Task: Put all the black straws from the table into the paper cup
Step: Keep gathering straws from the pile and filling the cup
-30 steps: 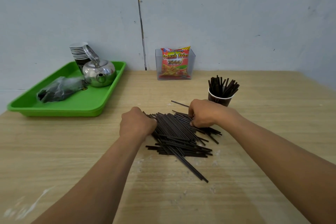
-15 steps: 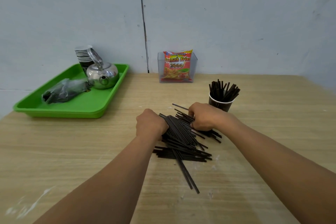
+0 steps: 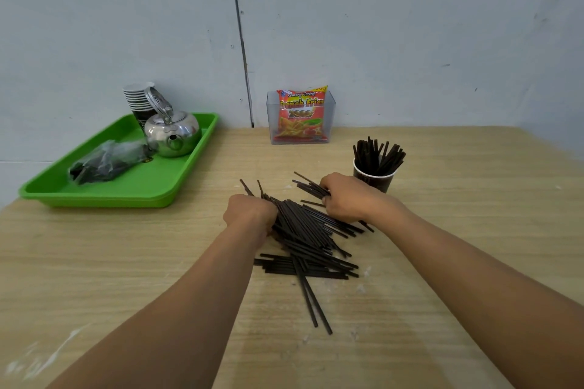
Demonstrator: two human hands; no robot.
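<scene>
A heap of black straws [image 3: 308, 240] lies on the wooden table [image 3: 126, 262] in front of me. My left hand [image 3: 249, 213] curls over the heap's left side and grips straws there; its fingers are hidden under the knuckles. My right hand [image 3: 346, 197] curls round a bunch of straws at the heap's far right end. Two loose straws [image 3: 313, 303] stick out toward me. Just behind my right hand stands the dark paper cup [image 3: 374, 178], upright, with several black straws in it.
A green tray [image 3: 132, 186] at the far left carries a steel kettle [image 3: 172, 133], a stack of paper cups [image 3: 139, 101] and a dark plastic bag [image 3: 107, 161]. A clear box with a snack packet [image 3: 300, 117] stands against the wall.
Both hands have pushed inward and gathered the heap tighter. The left hand moved right into the straws, and the loose straws near me swung round.
</scene>
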